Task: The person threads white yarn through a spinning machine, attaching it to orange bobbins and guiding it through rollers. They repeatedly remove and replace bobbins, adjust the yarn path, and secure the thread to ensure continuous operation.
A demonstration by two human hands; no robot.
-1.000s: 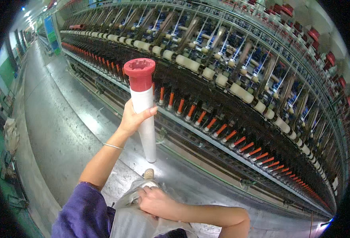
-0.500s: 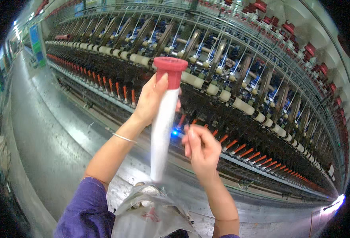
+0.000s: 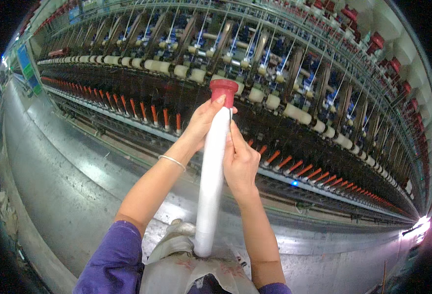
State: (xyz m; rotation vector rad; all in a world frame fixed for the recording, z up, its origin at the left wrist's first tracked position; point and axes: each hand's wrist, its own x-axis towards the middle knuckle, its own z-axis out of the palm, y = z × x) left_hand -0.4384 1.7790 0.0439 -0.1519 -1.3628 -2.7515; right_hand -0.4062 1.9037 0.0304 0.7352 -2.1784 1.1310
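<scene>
A long roving bobbin (image 3: 212, 171), wound in white, stands tilted in front of me. Its red flanged end (image 3: 224, 89) points up and away, while its lower end rests against the whitish covering at my waist. My left hand (image 3: 199, 125) is wrapped round the bobbin just under the red flange. On the other side, my right hand (image 3: 242, 164) has its fingers pinched together against the upper edge of the white winding. A thin dark sliver shows at those fingertips; what it is I cannot make out.
A long spinning frame spans the view, with pale rollers (image 3: 296, 113) and a row of orange tubes (image 3: 155, 115) below. A small blue light (image 3: 294, 183) glows on its rail. Red-ended bobbins (image 3: 375, 43) hang at upper right. Grey floor (image 3: 54, 147) runs along the left.
The bobbin has shifted a little right and down in the picture with my left hand. My right hand, earlier apart from the bobbin, has come up against its upper side.
</scene>
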